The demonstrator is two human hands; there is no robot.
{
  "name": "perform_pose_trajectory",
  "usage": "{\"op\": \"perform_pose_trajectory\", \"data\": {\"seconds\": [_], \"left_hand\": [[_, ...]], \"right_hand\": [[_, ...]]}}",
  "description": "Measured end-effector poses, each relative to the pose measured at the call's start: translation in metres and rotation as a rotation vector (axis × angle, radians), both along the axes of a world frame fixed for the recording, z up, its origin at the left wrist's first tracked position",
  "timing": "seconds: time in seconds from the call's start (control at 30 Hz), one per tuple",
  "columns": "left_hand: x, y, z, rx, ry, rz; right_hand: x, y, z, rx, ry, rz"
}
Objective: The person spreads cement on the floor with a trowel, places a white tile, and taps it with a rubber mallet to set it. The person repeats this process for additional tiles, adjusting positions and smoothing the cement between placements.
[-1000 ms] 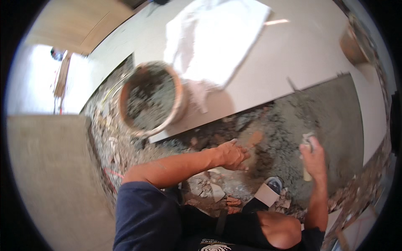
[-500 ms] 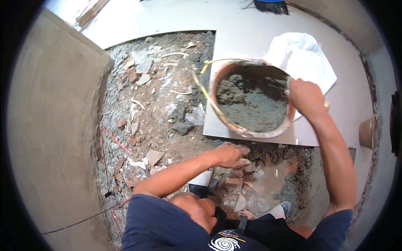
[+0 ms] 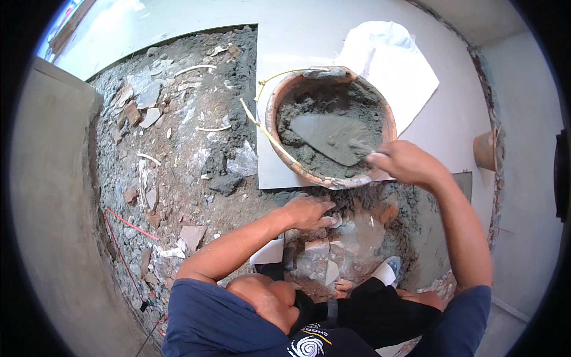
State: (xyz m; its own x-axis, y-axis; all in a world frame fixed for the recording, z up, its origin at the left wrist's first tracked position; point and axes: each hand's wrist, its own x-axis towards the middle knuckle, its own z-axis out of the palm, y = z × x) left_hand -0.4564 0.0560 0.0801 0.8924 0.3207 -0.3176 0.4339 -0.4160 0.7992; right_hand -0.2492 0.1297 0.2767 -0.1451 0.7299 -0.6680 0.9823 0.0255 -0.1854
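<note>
My right hand (image 3: 410, 162) is closed around the handle of a trowel at the right rim of a bucket. The trowel's flat pointed blade (image 3: 333, 135), coated with grey mortar, lies over the wet mortar (image 3: 333, 101) inside. The wide orange-brown bucket (image 3: 389, 116) has a crusted rim and a yellow handle (image 3: 264, 130) hanging on its left side. It stands on large pale floor tiles (image 3: 270, 172). Below the tile edge, my left hand (image 3: 308, 212) is held low over the broken ground, thumb and fingers apart, with nothing seen in it.
Rubble and dirt (image 3: 184, 149) with broken tile pieces and plastic scraps spread to the left. A white sack (image 3: 392, 65) lies behind the bucket. A smaller bucket (image 3: 486, 150) stands by the right wall. A plastered wall (image 3: 53, 196) rises at left; a red cord (image 3: 131, 224) crosses the rubble.
The trowel blade has come into sight in the bucket, with my right hand now lower along the rim. The view has shifted, so the scene sits further left. My left hand stays low.
</note>
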Motion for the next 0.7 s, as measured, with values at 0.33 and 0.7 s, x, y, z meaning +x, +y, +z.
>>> {"op": "perform_pose_trajectory", "data": {"seconds": [0.33,0.7], "left_hand": [[-0.01,0.017,-0.012,0.033,-0.173,0.163],[-0.008,0.028,-0.013,0.05,-0.346,0.25]], "right_hand": [[0.006,0.014,0.02,0.379,-0.49,0.014],[-0.04,-0.015,-0.004,0.154,-0.182,0.047]]}}
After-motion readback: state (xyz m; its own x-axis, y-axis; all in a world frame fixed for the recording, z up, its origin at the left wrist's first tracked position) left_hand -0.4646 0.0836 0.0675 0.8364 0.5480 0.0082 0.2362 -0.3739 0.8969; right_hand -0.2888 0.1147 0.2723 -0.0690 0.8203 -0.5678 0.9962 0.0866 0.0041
